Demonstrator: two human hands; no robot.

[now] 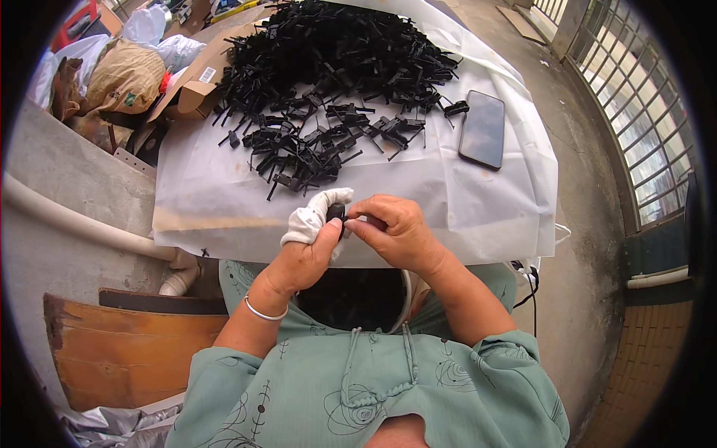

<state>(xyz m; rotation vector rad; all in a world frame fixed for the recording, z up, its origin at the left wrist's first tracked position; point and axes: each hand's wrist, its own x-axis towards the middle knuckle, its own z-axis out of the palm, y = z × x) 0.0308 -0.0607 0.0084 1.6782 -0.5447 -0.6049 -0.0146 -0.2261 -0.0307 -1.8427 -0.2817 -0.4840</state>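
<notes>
Just past the near edge of the table, my left hand (310, 254) is closed around a small black plastic part (337, 212). A white cloth (305, 224) is wrapped over the fingers of that hand. From the other side, my right hand (399, 230) pinches at the same part with thumb and fingertips; the exact contact is partly hidden by the fingers. Farther back on the table lies a large heap of similar black plastic parts (328, 52) with thin stems, and a looser cluster (310, 149) spreads toward me.
A white sheet (216, 201) covers the table. At the right lies a phone (482, 128). Between my knees stands a dark-looking round container (355, 299). Cardboard (200, 89) and sacks (123, 75) crowd the far left. A pale pipe (89, 220) runs along the left wall.
</notes>
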